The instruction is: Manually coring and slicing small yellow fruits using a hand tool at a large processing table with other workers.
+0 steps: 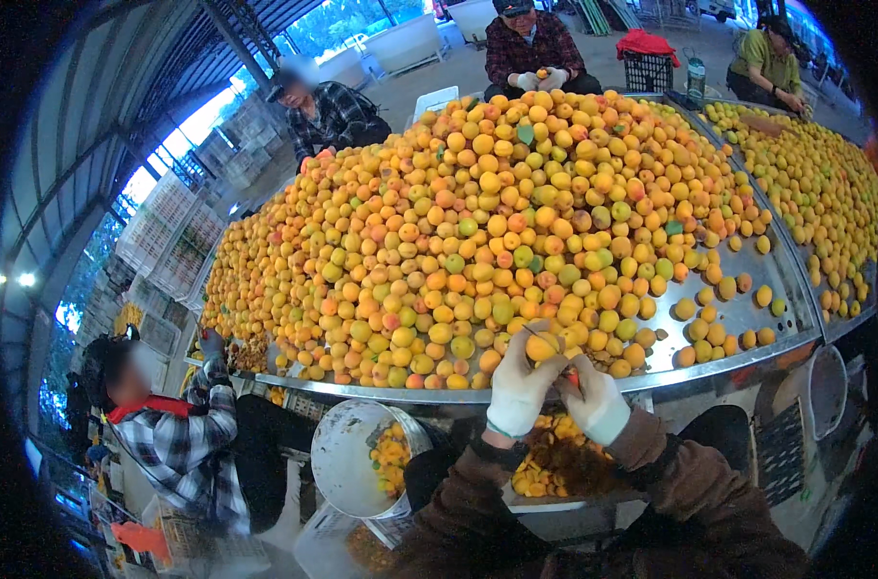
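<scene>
Sleeves (714, 502), left fingers (513, 355) pinching fruit (544, 345), right fingers (590, 384) curled round red object (573, 377)

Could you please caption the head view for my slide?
Gloved left hand holding an apricot, right hand close by, beside heaped apricots.

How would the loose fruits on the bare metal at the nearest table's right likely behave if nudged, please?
The loose fruits would probably roll readily, being nearly round on smooth-looking metal. Each is likely light, looking small beside the gloved left hand. Neighbours might shift, since several sit close.
</scene>
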The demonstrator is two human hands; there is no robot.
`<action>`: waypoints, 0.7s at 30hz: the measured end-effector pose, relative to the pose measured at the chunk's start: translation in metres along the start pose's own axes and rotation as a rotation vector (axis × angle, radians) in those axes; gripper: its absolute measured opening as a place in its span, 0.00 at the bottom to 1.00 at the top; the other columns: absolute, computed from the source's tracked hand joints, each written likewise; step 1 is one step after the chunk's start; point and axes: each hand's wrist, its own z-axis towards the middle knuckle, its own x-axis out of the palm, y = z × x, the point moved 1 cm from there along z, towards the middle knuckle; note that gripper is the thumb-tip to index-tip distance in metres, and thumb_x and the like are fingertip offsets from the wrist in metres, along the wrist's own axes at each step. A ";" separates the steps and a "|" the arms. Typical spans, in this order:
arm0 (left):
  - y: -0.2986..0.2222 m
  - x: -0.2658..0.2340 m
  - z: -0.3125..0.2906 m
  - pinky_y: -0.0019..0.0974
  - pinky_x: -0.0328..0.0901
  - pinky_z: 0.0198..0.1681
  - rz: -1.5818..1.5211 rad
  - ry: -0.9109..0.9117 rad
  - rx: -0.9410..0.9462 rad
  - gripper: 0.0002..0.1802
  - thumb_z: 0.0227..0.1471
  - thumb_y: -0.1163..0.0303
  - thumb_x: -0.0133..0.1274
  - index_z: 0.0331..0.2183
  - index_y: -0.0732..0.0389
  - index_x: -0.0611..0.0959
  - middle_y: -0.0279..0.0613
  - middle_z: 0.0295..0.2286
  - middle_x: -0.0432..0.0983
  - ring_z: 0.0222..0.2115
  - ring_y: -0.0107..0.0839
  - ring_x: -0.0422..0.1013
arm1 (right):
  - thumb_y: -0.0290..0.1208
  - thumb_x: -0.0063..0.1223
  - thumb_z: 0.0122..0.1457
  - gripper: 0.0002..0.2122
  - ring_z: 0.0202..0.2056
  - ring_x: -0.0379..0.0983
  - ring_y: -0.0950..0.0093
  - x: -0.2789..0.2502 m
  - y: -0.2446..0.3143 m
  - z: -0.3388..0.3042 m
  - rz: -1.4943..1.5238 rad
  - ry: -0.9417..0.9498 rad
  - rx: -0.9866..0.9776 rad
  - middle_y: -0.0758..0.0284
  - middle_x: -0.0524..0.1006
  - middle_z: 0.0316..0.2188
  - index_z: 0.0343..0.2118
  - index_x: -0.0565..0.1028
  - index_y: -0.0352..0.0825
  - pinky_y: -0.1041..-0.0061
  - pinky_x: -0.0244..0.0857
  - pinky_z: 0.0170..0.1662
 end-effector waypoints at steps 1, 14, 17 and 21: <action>0.000 0.003 -0.001 0.29 0.65 0.41 -0.069 0.001 -0.016 0.19 0.54 0.72 0.49 0.48 0.66 0.70 0.36 0.35 0.73 0.33 0.26 0.69 | 0.29 0.51 0.53 0.15 0.30 0.73 0.49 -0.002 -0.002 -0.002 0.005 -0.020 -0.065 0.48 0.73 0.22 0.43 0.65 0.32 0.53 0.66 0.30; 0.012 0.005 0.006 0.30 0.65 0.45 -0.198 -0.165 -0.082 0.29 0.50 0.77 0.52 0.55 0.67 0.66 0.42 0.44 0.70 0.42 0.27 0.68 | 0.30 0.50 0.55 0.15 0.30 0.72 0.48 0.003 0.003 0.007 0.106 -0.080 -0.137 0.49 0.74 0.23 0.44 0.63 0.33 0.52 0.65 0.30; 0.011 0.007 0.008 0.29 0.65 0.45 -0.237 -0.203 -0.073 0.29 0.50 0.78 0.50 0.55 0.67 0.66 0.43 0.43 0.70 0.42 0.27 0.68 | 0.30 0.50 0.55 0.15 0.29 0.72 0.47 0.004 0.009 0.008 0.111 -0.092 -0.133 0.49 0.74 0.23 0.44 0.63 0.34 0.52 0.65 0.30; 0.011 0.006 -0.002 0.27 0.65 0.43 -0.415 -0.115 -0.145 0.20 0.58 0.67 0.46 0.50 0.66 0.70 0.39 0.39 0.72 0.40 0.26 0.68 | 0.30 0.50 0.55 0.13 0.29 0.73 0.49 0.018 0.006 0.011 0.097 -0.092 -0.116 0.51 0.74 0.22 0.42 0.63 0.35 0.53 0.66 0.29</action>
